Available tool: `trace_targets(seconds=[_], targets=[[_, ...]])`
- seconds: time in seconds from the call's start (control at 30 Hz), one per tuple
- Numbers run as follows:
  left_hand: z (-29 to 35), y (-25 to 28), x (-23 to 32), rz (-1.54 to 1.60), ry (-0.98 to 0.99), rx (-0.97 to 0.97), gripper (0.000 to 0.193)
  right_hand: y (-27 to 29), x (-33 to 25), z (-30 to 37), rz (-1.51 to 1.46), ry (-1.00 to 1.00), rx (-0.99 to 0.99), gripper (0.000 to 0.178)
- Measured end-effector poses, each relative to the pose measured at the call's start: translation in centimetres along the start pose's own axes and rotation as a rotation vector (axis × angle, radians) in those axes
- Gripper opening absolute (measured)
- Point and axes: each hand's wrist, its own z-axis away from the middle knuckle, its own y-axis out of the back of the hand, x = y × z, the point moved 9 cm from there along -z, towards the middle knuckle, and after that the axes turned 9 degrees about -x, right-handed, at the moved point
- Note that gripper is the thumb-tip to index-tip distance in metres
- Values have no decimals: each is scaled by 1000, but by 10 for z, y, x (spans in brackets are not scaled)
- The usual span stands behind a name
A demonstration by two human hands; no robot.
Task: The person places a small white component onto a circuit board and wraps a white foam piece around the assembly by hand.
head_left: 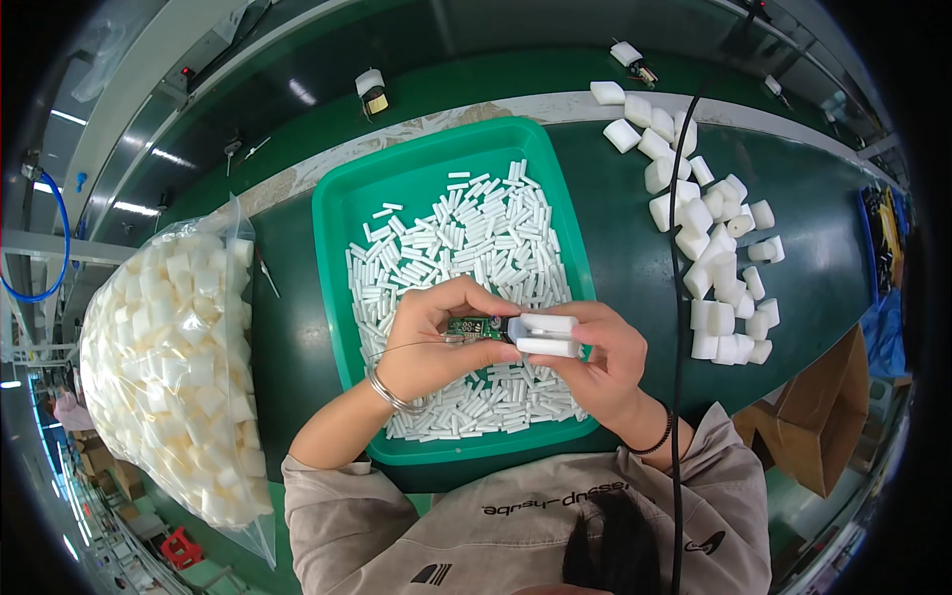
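Over the green tray, fingers closed, the left hand grips a circuit board, the right hand white pieces, likely for steadiness.

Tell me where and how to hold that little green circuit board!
Probably pinch the green circuit board by its long edges, coming from the left, where the left hand is. Its upper face carries small parts, and the right hand grips white blocks just beyond its right end.
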Motion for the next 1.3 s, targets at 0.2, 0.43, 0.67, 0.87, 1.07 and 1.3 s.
trace_targets(seconds=[0.2, 0.43, 0.67, 0.87, 1.07, 1.3], targets=[[0, -4, 0, -28, 28, -29, 28, 10, -6, -4, -102, 4, 164, 30], [-1, -9, -2, -47, 41, -83, 27, 5, -5, -6, 53, -72, -7, 25], [-1, 5, 16, -231, -74, 116, 28, 5, 27, 6, -463, -379, 199, 39], [3, 5, 15, -190, -72, 83, 29, 2, 12, -3, -269, -192, 72, 30], [0, -1, 29, -405, -107, -8, 30, 8, -4, -3, -34, -21, 79, 28], [-13, 40, 42, -536, -71, 98, 24, 1, 14, -2, -147, -280, 142, 42]])
